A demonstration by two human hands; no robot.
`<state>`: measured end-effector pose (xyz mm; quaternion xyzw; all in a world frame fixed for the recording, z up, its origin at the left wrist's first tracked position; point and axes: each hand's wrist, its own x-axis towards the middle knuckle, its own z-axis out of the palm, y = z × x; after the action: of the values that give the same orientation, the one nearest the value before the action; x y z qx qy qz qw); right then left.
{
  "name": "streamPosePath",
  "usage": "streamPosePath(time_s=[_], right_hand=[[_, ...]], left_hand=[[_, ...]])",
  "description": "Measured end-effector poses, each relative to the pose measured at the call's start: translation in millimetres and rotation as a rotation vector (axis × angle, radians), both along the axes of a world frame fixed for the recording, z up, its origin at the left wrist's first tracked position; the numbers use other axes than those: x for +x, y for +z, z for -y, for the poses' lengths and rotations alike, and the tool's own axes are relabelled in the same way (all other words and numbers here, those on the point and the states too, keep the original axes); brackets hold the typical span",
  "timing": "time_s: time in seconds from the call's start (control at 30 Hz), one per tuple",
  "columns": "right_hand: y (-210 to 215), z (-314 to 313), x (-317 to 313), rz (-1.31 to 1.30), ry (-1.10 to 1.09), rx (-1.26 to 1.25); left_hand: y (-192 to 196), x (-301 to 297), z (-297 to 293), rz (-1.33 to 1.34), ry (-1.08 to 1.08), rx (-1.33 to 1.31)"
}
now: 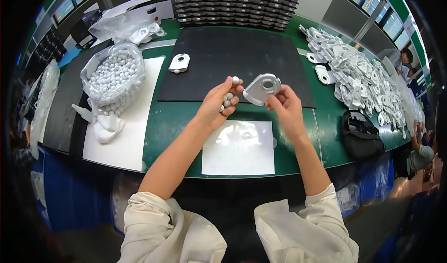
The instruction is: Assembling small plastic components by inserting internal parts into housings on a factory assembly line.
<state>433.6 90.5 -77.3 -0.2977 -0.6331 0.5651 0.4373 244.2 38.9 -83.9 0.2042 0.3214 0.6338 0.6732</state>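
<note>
White plate (256,91) | right hand (287,108) pinching it | just beside left hand (216,104), half-curled around balls (229,96)

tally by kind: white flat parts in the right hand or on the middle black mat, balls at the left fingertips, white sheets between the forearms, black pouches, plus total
White flat parts: 2 (held part in the right hand, lying part on the black mat)
Balls at fingertips: 1, white ball, left hand
White sheets: 1
Black pouches: 1
Total: 5
</note>
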Motion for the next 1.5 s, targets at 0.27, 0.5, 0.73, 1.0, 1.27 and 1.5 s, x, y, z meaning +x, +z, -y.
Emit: streamPosePath(time_s=[0.27,0.5,0.73,1.0,1.27,1.5], right_hand=[[-31.8,60.2,23.5,0.095,0.048,-0.070],[-32.2,63.4,19.4,0.145,0.010,-0.010],[-33.0,64.3,19.6,0.286,0.007,0.096],[-29.5,66.7,20.0,0.382,-0.036,0.207],[-34.3,61.6,24.8,0.112,-0.010,-0.039],[-24.9,47.9,32.6,-0.409,0.020,-0.324]], left_hand=[[0.0,1.9,-2.8,-0.027,0.009,0.032],[-3.8,3.0,-0.5,-0.083,0.017,0.031],[-3.1,4.8,1.5,-0.066,-0.036,0.035],[2.0,6.1,1.6,-0.113,-0.053,0.049],[8.9,12.9,5.5,-0.196,-0.104,0.051],[11.0,22.9,14.8,-0.443,-0.241,0.037]])
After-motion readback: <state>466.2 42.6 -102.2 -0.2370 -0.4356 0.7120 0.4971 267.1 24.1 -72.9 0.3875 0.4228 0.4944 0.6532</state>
